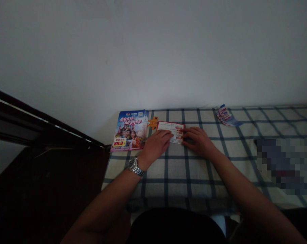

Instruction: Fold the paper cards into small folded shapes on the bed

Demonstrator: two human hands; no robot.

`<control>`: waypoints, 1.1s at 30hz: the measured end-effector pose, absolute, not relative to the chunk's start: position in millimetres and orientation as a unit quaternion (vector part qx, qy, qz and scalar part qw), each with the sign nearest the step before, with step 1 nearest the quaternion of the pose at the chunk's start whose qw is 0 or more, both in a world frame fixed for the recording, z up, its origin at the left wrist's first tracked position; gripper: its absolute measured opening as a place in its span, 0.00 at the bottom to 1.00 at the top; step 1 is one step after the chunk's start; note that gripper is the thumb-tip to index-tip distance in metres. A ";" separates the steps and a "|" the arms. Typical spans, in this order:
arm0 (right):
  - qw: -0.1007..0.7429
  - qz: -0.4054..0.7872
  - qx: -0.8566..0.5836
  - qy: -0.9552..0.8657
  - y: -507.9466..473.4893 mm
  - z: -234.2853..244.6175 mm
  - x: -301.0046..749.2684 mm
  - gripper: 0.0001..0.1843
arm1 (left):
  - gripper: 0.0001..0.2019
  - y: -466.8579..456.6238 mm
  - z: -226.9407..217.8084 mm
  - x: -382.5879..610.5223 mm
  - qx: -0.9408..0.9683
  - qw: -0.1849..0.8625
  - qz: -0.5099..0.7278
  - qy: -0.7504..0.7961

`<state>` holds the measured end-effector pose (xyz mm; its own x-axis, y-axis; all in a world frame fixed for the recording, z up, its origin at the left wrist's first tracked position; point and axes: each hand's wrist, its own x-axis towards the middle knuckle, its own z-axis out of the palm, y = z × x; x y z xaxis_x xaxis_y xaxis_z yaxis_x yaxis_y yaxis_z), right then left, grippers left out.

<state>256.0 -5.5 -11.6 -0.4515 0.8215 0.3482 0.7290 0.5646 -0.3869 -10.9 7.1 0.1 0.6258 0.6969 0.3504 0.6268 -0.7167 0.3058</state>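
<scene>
A small printed leaflet (176, 129), white inside with a red border and red labels, lies on the checked cloth between my hands. My left hand (160, 141) rests over its lower left part, fingers close together and holding it down; a silver watch (136, 166) is on that wrist. At the right edge, my right hand (197, 140) has its thumb and bent fingers closed on the paper. Some of the leaflet is hidden under the left fingers. Just to the left stands a neat stack of colourful flyers (129, 130), the top one marked 89.9.
An orange cartoon-shaped piece (153, 123) lies between the stack and the leaflet. A crumpled flyer (226, 117) sits farther right near the wall (168, 61). A blurred-out dark object (285, 166) is at the far right. The cloth-covered surface (173, 176) ends at the left beside a dark floor.
</scene>
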 end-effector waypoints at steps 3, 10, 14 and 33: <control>0.247 0.095 -0.446 -0.855 -6.3 -11.3 258.9 0.16 | 0.18 7.5 -1.1 -13.1 0.899 0.090 0.237 0.357; 0.253 0.117 -0.415 -0.866 -3.9 -12.6 267.3 0.23 | 0.15 9.6 -3.4 -12.9 0.897 0.095 0.237 0.360; 0.272 0.125 -0.396 -0.868 -0.7 -10.7 269.8 0.16 | 0.14 9.3 -4.3 -11.8 0.899 0.094 0.240 0.354; 0.295 0.123 -0.412 -0.853 0.1 -3.9 277.2 0.07 | 0.14 -1.5 -3.7 -10.8 0.924 0.123 0.209 0.295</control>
